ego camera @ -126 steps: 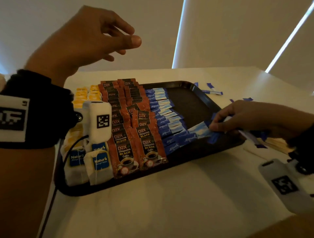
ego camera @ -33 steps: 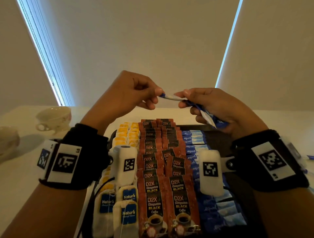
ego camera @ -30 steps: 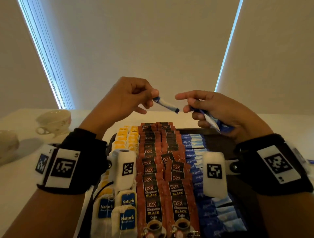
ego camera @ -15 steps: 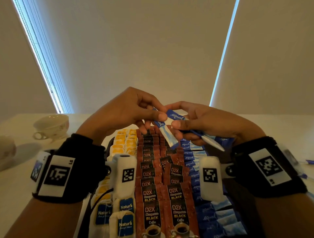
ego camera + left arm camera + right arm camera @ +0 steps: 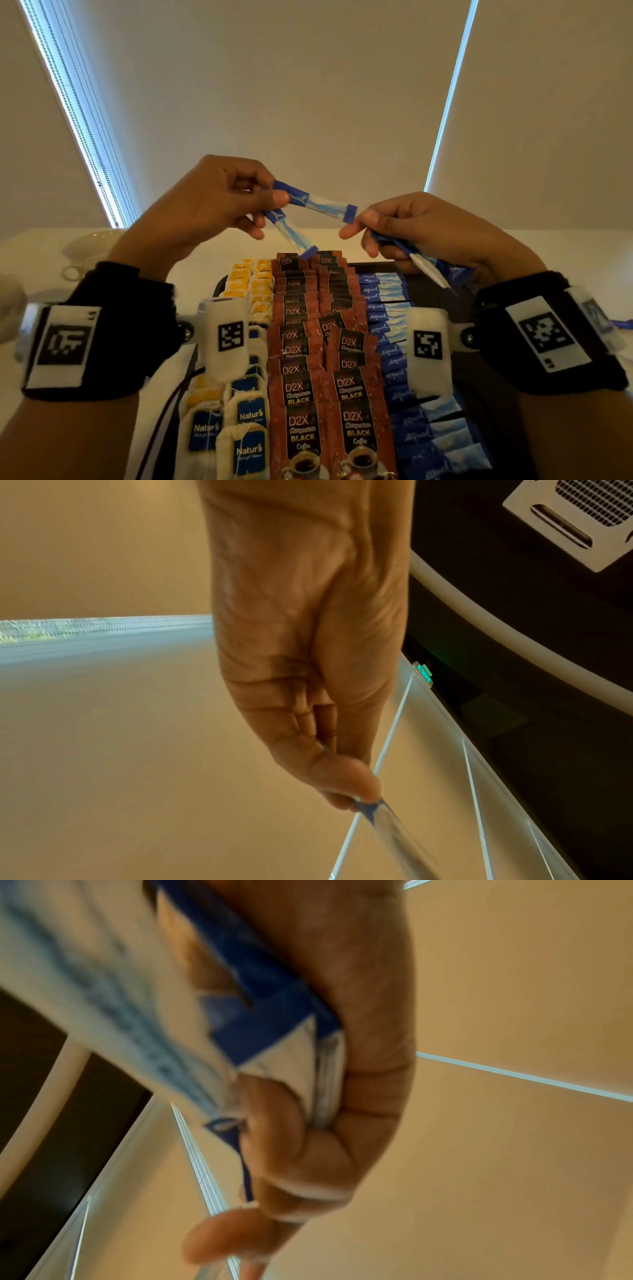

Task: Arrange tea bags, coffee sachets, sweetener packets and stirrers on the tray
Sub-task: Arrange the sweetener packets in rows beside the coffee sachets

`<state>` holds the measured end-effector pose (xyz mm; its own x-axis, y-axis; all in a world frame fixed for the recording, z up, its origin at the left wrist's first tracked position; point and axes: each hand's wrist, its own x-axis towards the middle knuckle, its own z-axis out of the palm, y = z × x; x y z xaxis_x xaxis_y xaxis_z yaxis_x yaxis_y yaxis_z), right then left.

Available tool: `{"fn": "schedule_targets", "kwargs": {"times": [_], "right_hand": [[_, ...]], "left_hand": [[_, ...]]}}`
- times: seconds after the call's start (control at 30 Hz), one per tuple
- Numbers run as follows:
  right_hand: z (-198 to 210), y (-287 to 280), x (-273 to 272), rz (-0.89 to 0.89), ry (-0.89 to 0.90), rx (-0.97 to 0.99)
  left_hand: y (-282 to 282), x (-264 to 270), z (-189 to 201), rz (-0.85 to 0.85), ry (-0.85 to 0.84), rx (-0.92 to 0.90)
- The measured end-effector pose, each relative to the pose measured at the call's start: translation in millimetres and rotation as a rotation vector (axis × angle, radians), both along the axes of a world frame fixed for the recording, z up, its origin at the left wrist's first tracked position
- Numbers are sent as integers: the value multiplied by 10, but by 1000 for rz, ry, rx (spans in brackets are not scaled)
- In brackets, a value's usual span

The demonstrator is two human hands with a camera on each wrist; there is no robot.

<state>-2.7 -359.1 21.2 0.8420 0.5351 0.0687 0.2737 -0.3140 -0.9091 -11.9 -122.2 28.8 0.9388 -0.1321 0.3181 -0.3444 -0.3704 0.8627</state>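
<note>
Holding two blue sweetener packets [image 5: 317, 204] by their ends, the left hand [image 5: 205, 209] has thumb and fingers pinched together on them, raised above the far end of the tray [image 5: 424, 291]. One packet reaches across toward the right hand [image 5: 428, 233]; the other [image 5: 291, 236] hangs down at a slant. The right hand's fingers are curled around a small bundle of more packets [image 5: 418, 260], its forefinger and thumb just beside the far tip of the upper packet. Whether they touch it cannot be told.

On the tray below lie neat rows: tea bags [image 5: 239, 431] on the left, brown coffee sachets [image 5: 318, 377] in the middle, blue sweetener packets [image 5: 387, 329] to their right. The dark strip of tray further right looks bare. No stirrers can be seen.

The likely risk is a dropped packet. The grip on each is only at one end, so a loose pinch during the pass could let one fall onto the sachet rows and knock them crooked. The right hand's full bundle could also slip.

A cup on a saucer [image 5: 92, 246] sits on the tabletop [image 5: 582, 246] to the far left, well apart. The wrist cameras hide part of the rows.
</note>
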Motion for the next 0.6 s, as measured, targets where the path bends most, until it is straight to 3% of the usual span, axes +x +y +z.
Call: {"fn": "schedule_targets", "kwargs": {"times": [0.3,0.6], "right_hand": [[-31,218,-46,-169,-186,3],[-74,349,-68,-215,-168,58]], "left_hand": [[-28,8,-4,22,-13,-18],[-167,28,-55,13,-65,-86]]}}
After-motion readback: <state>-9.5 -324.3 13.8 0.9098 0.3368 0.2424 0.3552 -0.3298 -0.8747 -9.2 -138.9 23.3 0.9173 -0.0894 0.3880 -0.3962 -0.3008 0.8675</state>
